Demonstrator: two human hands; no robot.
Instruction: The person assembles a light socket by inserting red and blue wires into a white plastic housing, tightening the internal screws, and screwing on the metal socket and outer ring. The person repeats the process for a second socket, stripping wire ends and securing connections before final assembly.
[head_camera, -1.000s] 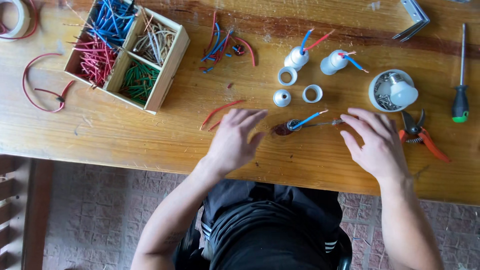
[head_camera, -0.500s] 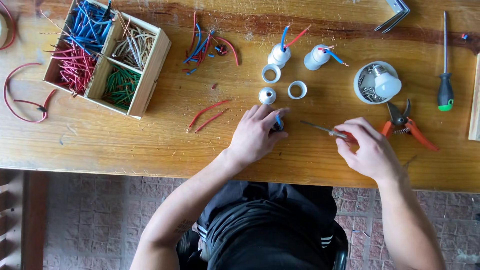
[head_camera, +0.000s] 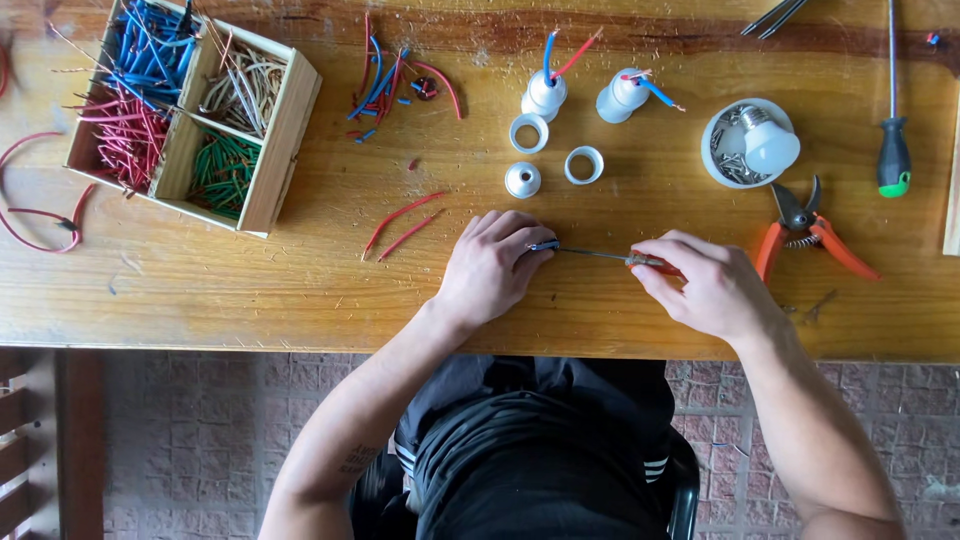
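Observation:
My left hand (head_camera: 492, 266) rests on the wooden table (head_camera: 300, 290), closed over a small part with a blue wire end showing at its fingertips. My right hand (head_camera: 705, 283) grips a small screwdriver (head_camera: 610, 257) with a red handle, its thin shaft pointing left into the part under my left fingers. Just beyond my hands lie a white socket cap (head_camera: 522, 180) and two white rings (head_camera: 584, 165). Two white lamp sockets (head_camera: 545, 95) with blue and red wires stand farther back.
A wooden divided box (head_camera: 283, 140) of blue, red, green and tan wire pieces sits at the back left. Loose red wires (head_camera: 400, 222) lie left of my hands. A white bowl (head_camera: 722, 130) with screws and a bulb, orange-handled cutters (head_camera: 805, 232) and a green-handled screwdriver (head_camera: 893, 150) lie right.
My left hand closed over the small wired part and drew it toward me. My right hand picked up the small screwdriver and brought its tip to the part.

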